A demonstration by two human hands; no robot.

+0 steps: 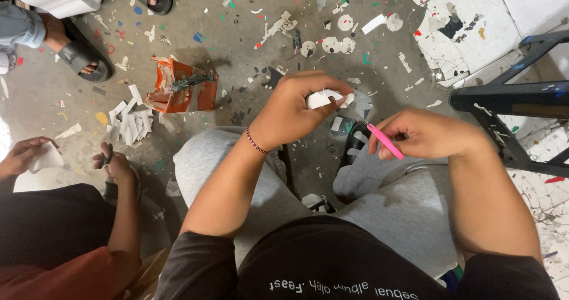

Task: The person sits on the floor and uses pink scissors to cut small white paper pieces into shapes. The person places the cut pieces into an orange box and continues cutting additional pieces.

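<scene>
Hands meet above grey-trousered knees. The left hand [290,110] has its grip closed around a small white piece [323,98], fingers curled over the top of it so only its right end shows. The right hand [424,134] pinches a thin tool with a pink handle [385,141], grip closed on the handle, and the slim metal tip runs up and left to touch the white piece. Beyond the left hand, on the paint-flecked concrete floor [237,51], stands a torn orange box [181,90] with a heap of white paper strips [130,122] just beside it. Far to the left, another person's hands [115,164] hold a white scrap [46,156].
</scene>
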